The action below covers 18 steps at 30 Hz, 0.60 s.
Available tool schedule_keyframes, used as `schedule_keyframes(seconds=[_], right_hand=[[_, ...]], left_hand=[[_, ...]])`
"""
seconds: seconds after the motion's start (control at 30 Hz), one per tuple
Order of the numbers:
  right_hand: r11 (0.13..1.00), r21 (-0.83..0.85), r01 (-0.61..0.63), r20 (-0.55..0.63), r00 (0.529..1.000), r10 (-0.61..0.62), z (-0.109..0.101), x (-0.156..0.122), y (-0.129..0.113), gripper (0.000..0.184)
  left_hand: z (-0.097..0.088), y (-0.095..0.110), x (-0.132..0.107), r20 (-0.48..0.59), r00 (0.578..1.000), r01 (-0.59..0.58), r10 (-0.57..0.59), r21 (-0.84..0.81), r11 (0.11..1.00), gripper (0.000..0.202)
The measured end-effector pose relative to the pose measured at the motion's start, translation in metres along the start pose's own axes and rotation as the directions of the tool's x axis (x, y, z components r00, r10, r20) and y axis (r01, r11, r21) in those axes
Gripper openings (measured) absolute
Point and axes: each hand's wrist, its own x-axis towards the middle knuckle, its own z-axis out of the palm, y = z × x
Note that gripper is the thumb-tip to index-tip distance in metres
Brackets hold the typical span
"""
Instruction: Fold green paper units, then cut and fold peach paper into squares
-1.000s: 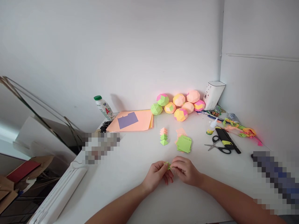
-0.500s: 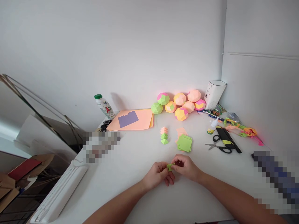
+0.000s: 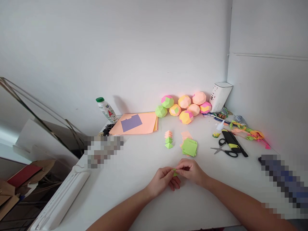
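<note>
My left hand (image 3: 161,181) and my right hand (image 3: 191,171) meet low over the white table, both pinching one small folded piece of green paper (image 3: 175,173). Fingers cover most of that paper, so its full shape is hidden. Just beyond my hands lies a stack of green paper squares (image 3: 189,147), with peach squares (image 3: 186,135) partly under it. To the left of the stack runs a short row of folded paper pieces, green ones (image 3: 168,145) in front and peach ones (image 3: 168,133) behind.
Several faceted paper balls (image 3: 186,117) sit by the back wall. Scissors (image 3: 223,149), a black cutter (image 3: 233,142) and a glue bottle (image 3: 218,129) lie right. Peach sheets (image 3: 149,123) and a white bottle (image 3: 106,110) stand back left; a white power strip (image 3: 64,199) lines the left edge.
My right fingers have moved slightly left, closer to my left fingertips, and now cover more of the green paper. The view has shifted a little.
</note>
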Motion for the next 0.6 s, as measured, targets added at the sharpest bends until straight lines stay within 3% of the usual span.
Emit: schedule_keyframes(seconds=[0.27, 0.47, 0.6], right_hand=[[0.999, -0.011, 0.037, -0.015, 0.999, -0.037, -0.0004, 0.0007, 0.0045, 0.023], [0.997, 0.007, -0.076, 0.017, 0.997, 0.076, -0.0022, -0.0007, 0.0062, 0.022], [0.996, 0.033, -0.083, 0.027, 0.996, 0.082, -0.0032, 0.0004, 0.0022, 0.023]], left_hand=[[0.0013, -0.0008, 0.0006, 0.017, 1.0, -0.017, 0.017, 0.024, 1.0, 0.055], [0.0002, -0.0044, 0.0008, 0.024, 0.998, -0.055, 0.053, 0.061, 0.997, 0.053], [0.0007, -0.0048, 0.0019, -0.004, 0.999, -0.049, 0.05, 0.077, 0.996, 0.052]])
